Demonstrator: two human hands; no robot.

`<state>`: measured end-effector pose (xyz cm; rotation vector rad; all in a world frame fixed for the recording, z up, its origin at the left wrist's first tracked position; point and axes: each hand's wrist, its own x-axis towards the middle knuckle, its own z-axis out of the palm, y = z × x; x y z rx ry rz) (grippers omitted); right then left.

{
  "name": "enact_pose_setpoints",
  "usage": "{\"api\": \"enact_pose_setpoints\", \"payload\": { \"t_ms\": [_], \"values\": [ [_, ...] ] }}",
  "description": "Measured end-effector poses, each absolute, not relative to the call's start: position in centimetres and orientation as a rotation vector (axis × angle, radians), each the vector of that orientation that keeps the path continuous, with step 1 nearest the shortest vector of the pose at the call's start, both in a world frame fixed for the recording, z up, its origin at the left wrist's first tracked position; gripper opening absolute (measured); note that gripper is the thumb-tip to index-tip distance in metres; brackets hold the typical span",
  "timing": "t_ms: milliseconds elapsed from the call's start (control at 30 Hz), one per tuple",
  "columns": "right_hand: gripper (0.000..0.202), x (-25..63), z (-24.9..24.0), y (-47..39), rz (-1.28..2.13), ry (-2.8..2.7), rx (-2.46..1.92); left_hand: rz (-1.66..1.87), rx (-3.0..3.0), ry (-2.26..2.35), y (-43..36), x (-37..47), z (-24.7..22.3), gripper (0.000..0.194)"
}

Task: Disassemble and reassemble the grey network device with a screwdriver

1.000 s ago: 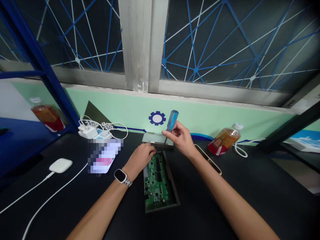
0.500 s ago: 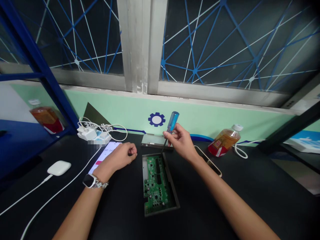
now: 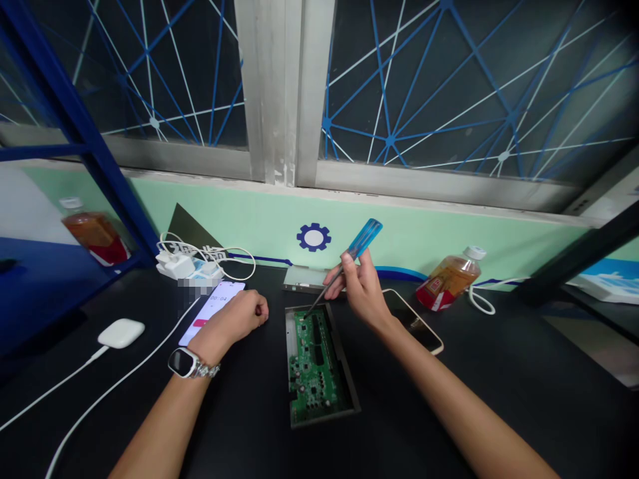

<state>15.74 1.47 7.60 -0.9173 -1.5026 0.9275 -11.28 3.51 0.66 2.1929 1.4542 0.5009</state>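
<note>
My right hand [image 3: 360, 283] grips a screwdriver [image 3: 368, 236] with a clear blue handle, tilted with its shaft slanting down to the left. The tip reaches the far left part of a green circuit board [image 3: 310, 359]; whether it touches the board, I cannot tell. Around the board runs an open grey metal case [image 3: 349, 386], lying lengthwise away from me. My left hand [image 3: 242, 316] is loosely curled left of the case, partly over a lit phone [image 3: 217, 303] showing a timer. I see nothing between its fingers, though the palm is hidden.
A flat metal box [image 3: 302, 279] stands behind the case. On the right lie a second phone [image 3: 417, 326] and a drink bottle [image 3: 449, 276]. A power strip [image 3: 187, 266] with white cables and a white earbud case [image 3: 121, 332] are on the left.
The screwdriver has tilted over to the right, and its tip has moved left from the case's far edge onto the board area. My left hand has shifted slightly left.
</note>
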Motion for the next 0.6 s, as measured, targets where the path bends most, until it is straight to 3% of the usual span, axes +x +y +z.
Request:
{"api": "enact_pose_setpoints", "payload": {
  "t_ms": [267,600],
  "values": [
    [0.043,15.5,6.9,2.3,1.021,-1.418,-0.833,0.814,1.759,1.185,2.3,-7.7,2.9,0.022],
    [0.041,15.4,6.9,2.4,0.994,-1.330,-0.797,0.812,1.353,1.012,2.3,-6.9,1.9,0.029]
  ]
}}
